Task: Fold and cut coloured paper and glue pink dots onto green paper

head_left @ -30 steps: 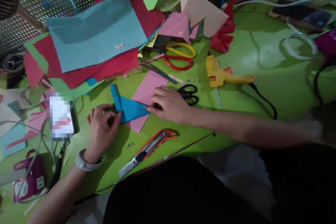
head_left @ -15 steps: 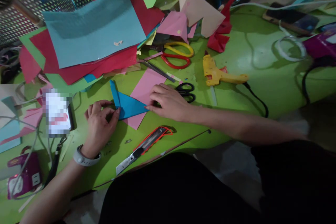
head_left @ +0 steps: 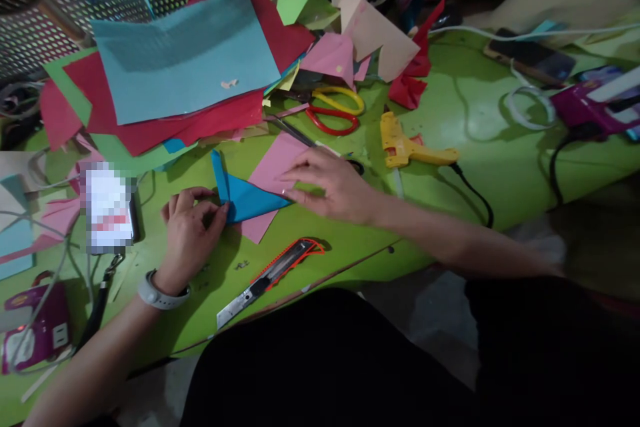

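Note:
A folded blue paper lies over a pink sheet on the green table, with a narrow strip standing up at its left end. My left hand pinches that left end between thumb and fingers. At the pointed right tip of the paper is my right hand, its thumb and fingers apart and gripping nothing. Nearer to me lies a cutter knife with red edges and its blade pointing left. Black-handled scissors are mostly hidden behind my right hand.
A yellow glue gun with a black cord lies to the right. Behind are red-and-yellow-handled scissors and a stack of coloured sheets. On the left are a lit phone and a purple socket box with cables.
My right thumb and fingers have spread and come off the tip of the blue paper, moving slightly right. My left hand keeps its pinch. The camera view has shifted a little.

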Tool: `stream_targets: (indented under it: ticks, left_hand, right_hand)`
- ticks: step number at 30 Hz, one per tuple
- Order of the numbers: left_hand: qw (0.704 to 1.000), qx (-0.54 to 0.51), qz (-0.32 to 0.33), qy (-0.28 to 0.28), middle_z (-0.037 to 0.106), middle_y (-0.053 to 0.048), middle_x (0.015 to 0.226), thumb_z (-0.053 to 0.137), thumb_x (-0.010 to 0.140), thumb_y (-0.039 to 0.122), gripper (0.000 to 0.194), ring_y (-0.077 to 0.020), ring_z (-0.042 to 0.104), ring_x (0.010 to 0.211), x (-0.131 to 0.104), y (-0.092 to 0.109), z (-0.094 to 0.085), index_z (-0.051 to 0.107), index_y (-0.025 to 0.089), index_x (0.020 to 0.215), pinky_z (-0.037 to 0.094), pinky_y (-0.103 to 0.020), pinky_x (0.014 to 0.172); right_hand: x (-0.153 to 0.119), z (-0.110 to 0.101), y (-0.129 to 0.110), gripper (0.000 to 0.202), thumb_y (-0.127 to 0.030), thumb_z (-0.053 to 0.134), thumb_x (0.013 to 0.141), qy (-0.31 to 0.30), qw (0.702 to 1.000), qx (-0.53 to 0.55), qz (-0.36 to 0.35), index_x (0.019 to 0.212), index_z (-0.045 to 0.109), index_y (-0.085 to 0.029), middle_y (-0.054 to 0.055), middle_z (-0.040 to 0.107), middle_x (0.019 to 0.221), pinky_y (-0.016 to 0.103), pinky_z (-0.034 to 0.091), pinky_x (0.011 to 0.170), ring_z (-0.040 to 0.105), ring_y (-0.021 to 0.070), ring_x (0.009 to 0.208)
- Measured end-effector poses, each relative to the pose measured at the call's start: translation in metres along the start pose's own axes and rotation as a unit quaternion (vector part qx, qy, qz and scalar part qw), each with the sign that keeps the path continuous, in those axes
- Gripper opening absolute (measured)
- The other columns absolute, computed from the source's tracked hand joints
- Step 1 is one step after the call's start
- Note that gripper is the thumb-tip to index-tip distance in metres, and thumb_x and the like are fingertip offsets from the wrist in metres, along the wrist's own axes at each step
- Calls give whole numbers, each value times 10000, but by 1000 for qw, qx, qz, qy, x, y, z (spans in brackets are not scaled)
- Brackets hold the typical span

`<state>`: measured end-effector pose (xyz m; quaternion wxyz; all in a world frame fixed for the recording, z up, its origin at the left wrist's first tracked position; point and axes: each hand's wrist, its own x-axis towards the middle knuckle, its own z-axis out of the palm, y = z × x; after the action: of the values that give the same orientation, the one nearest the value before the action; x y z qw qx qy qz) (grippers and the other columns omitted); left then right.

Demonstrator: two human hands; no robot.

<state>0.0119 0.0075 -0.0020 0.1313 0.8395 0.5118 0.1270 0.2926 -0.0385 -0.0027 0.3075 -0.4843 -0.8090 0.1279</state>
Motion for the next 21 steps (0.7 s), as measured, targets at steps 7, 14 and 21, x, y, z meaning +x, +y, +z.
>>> stream_targets:
  ticks: [7,14,21]
  left_hand:
    - [1000,0,8,8,666,-106,1124,550,956,413,339,-305,561,1073,1,-1,0,675,216,709,371,-496,941]
    - [1000,1,19,14,669,-92,1138,554,954,430,338,-296,569,1078,1,-2,1,680,220,721,373,-488,942]
    - [1000,2,26,15,669,-94,1141,553,953,438,339,-302,569,1060,2,-3,0,687,224,726,371,-496,924]
  right_hand:
    - [-16,11,-21,743,-698,506,925,-156,976,-142,-61,1502,490,-230,185,268,1660,628,267,1163,237,406,1517]
    - [-22,14,-13,791,-671,578,904,-184,973,-131,-52,1546,418,-238,180,213,1679,636,228,1188,180,405,1540]
    - [-25,16,-11,797,-675,549,917,-199,970,-127,-49,1558,389,-230,189,219,1675,651,189,1198,157,410,1546]
